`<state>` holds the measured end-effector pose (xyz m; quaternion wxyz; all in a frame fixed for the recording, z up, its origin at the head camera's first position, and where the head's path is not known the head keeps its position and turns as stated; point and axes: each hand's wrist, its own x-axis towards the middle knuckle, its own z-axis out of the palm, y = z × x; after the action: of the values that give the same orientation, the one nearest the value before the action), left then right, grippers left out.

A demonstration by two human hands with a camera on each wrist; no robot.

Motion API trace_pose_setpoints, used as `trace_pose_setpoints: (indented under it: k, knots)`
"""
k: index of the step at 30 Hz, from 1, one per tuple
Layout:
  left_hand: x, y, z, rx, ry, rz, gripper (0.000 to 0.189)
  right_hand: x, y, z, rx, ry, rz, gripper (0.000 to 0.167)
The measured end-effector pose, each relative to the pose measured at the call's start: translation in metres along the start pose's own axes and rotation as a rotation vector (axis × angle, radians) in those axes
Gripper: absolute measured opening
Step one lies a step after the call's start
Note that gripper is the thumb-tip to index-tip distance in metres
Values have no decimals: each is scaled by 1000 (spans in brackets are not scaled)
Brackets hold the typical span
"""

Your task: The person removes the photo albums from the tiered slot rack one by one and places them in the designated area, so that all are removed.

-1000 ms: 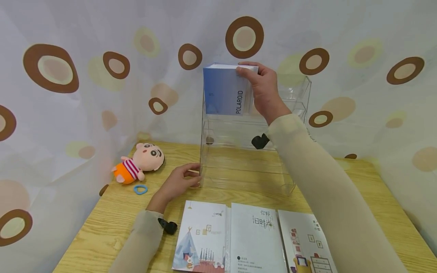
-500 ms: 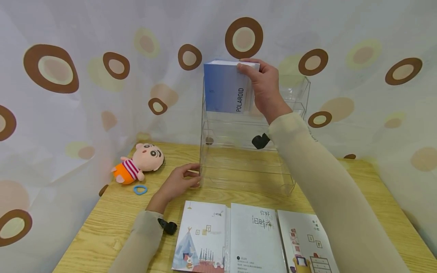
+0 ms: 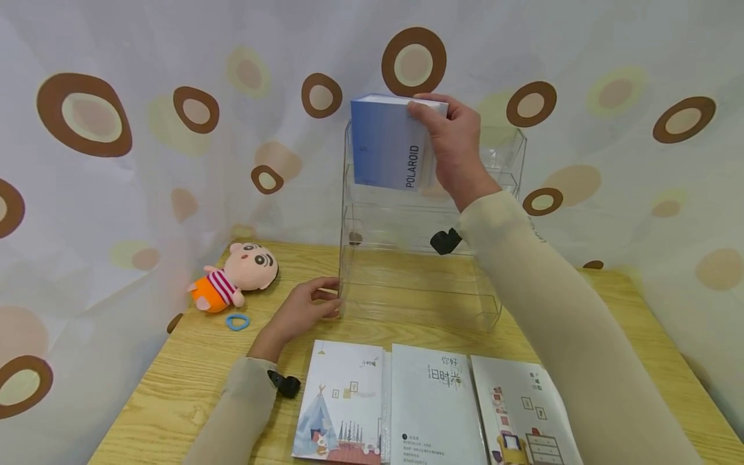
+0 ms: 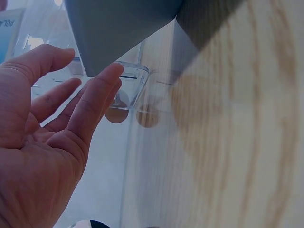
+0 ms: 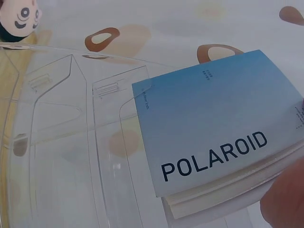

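A blue photo album (image 3: 383,142) marked POLAROID is held at the upper left of a clear tiered rack (image 3: 418,303). My right hand (image 3: 456,148) grips its top right edge, thumb on the front and fingers behind. In the right wrist view the album (image 5: 213,118) overlaps the top of the rack, with pale pages showing along one side. Down at the rack's lower left side, my left hand (image 3: 305,307) rests with loosely bent fingers against or beside the panel. The left wrist view shows those fingers (image 4: 95,102) unclenched near a dark grey corner; contact is unclear.
Three illustrated white albums lie in front of the rack: the left one (image 3: 343,407), the middle one (image 3: 436,407) and the right one (image 3: 517,413). A plush doll (image 3: 235,278) and a blue ring (image 3: 237,321) sit at the left of the wooden table (image 3: 157,387). Patterned sheeting hangs behind.
My right hand has lifted the blue album a little and shifted it slightly right. The left hand stays in the same place by the rack.
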<state>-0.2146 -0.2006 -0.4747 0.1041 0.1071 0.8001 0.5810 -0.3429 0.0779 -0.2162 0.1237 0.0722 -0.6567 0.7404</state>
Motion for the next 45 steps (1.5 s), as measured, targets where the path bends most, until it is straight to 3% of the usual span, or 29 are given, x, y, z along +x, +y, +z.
trace_pose_setpoints:
  k: [17, 34, 45]
  knots:
    - [1, 2, 3, -2, 8, -22, 58, -14, -10, -31, -16, 37, 14, 21]
    - [-1, 3, 2, -16, -9, -1, 59, -57, -7, -70, -137, -7, -30, 26]
    - [0, 3, 4, -1, -5, 2, 59, -86, 4, -107, -218, -27, 3, 27]
